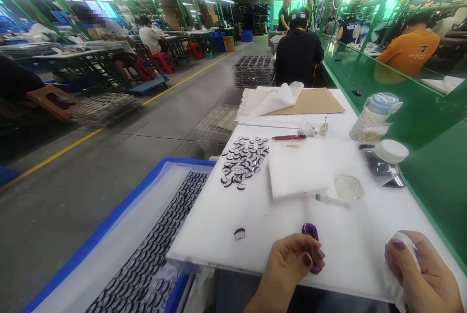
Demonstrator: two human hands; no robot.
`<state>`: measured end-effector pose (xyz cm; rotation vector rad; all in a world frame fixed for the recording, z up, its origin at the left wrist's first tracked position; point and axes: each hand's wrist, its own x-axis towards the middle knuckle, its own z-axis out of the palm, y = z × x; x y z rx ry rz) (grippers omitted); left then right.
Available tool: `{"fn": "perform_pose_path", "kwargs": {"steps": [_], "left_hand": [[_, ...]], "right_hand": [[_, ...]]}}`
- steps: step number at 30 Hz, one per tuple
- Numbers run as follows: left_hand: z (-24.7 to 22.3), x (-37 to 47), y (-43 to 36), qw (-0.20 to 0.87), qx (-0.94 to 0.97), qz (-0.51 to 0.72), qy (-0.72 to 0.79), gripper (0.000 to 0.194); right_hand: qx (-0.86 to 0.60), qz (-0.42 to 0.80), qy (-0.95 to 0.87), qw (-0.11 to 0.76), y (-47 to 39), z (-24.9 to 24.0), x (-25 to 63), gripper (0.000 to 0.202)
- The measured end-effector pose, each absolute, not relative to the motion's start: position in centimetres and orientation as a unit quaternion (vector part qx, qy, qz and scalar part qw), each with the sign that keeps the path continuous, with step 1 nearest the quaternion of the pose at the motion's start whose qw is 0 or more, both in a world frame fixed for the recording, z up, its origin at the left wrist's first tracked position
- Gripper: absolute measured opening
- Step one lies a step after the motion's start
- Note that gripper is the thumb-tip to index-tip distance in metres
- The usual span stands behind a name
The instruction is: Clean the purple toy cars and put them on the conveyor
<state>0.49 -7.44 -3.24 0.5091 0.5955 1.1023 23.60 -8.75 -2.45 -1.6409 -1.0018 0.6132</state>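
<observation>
My left hand [292, 262] is at the table's near edge, its fingers curled around a small glossy purple-and-black piece [310, 230] shaped like a toy car. The fingers cover its middle, and both ends show. My right hand [423, 266], at the right corner, grips a crumpled white tissue [396, 274]. One curved, dark-rimmed clear piece [240, 233] lies alone left of my left hand. Farther off is a loose pile of similar pieces [246, 159].
A white foam pad [301, 169], a syringe [332, 200], a glass dish [348, 187], a red pen [289, 137] and a white-lidded jar [391, 151] share the table. A blue tray [109, 220] of dark pieces stands left. A green conveyor [401, 103] runs along the right; co-workers sit beyond.
</observation>
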Motion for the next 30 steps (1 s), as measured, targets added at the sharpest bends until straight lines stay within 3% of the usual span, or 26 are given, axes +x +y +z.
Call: {"fn": "perform_pose_path", "kwargs": {"steps": [7, 14, 21, 30], "left_hand": [[-2.9, 0.1, -7.1, 0.792, 0.233, 0.498, 0.265, 0.032], [-2.8, -0.3, -6.7, 0.796, 0.209, 0.503, 0.264, 0.033], [-2.9, -0.6, -6.8, 0.791, 0.213, 0.499, 0.281, 0.033], [-2.7, -0.4, -7.0, 0.773, 0.207, 0.515, 0.308, 0.030]], "right_hand": [[-0.677, 0.269, -0.461, 0.506, -8.8, -1.8, 21.8, 0.035], [-0.597, 0.233, -0.533, 0.553, -9.2, -0.4, 17.7, 0.009], [-0.441, 0.191, -0.718, 0.503, -8.1, 0.6, 15.0, 0.025], [-0.448, 0.012, -0.803, 0.392, -8.8, 1.8, 15.2, 0.013]]}}
